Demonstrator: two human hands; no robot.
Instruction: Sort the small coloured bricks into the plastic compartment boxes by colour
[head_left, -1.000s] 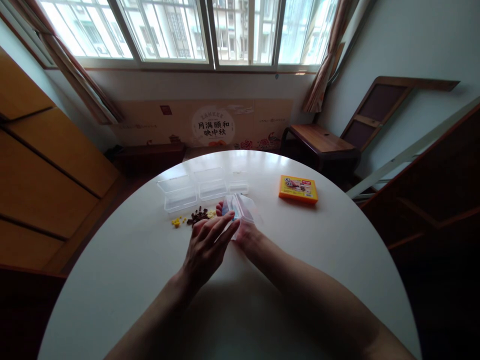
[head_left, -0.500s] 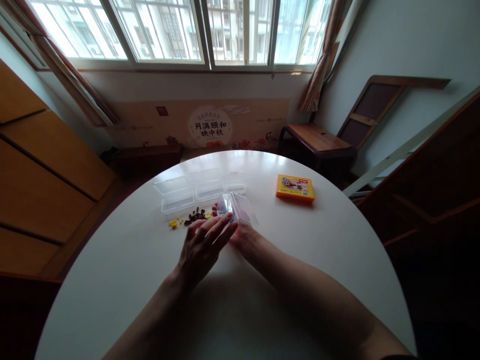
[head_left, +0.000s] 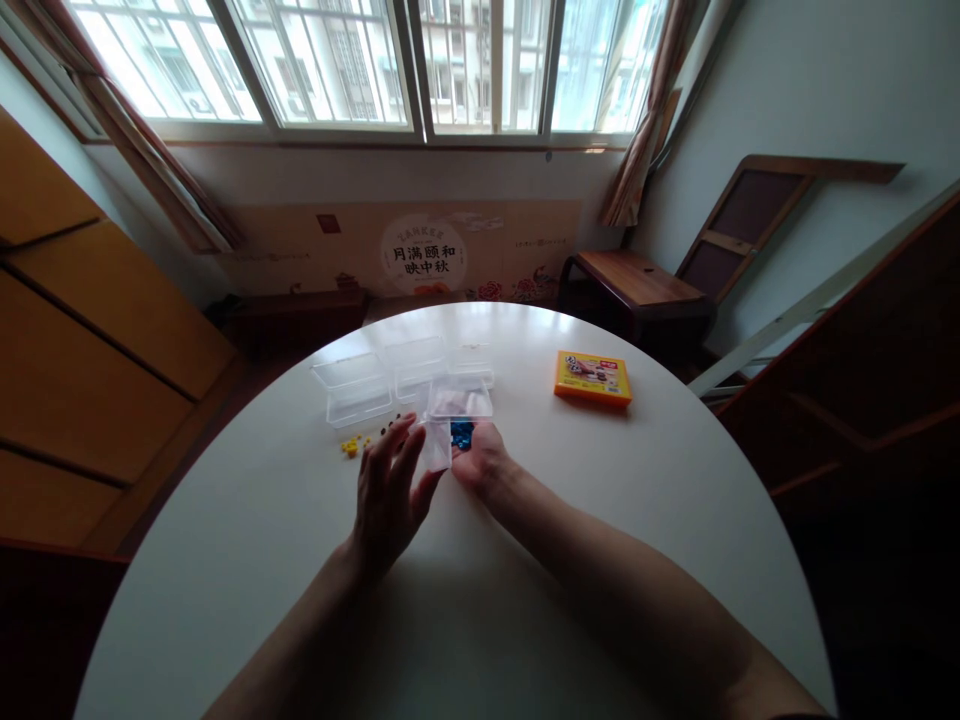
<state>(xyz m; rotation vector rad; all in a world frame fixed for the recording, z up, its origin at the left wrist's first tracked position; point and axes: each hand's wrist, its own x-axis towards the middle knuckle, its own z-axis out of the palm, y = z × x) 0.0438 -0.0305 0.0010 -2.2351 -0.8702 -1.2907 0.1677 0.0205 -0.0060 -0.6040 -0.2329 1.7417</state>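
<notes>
My left hand (head_left: 391, 495) grips a clear plastic box (head_left: 437, 447) between thumb and fingers. The box is tipped, and its hinged lid (head_left: 461, 398) stands open on the far side. Small shiny blue pieces (head_left: 461, 433) lie in my right hand (head_left: 480, 457), which is cupped palm up against the box; its fingers are partly hidden behind the plastic. Just beyond my left hand, small yellow pieces (head_left: 350, 446) are loose on the table. A few dark brown pieces (head_left: 385, 430) show there too, mostly covered by my fingers.
Open clear boxes (head_left: 360, 404) stand in a row on the far left of the round white table (head_left: 637, 500). A yellow and orange flat box (head_left: 592, 378) lies at the right. Beyond the table is a wooden chair (head_left: 637, 276).
The clear box has turned and tipped between my hands, its lid now at the far side. The blue pieces now show in my right palm. My left fingers have moved left and become more upright.
</notes>
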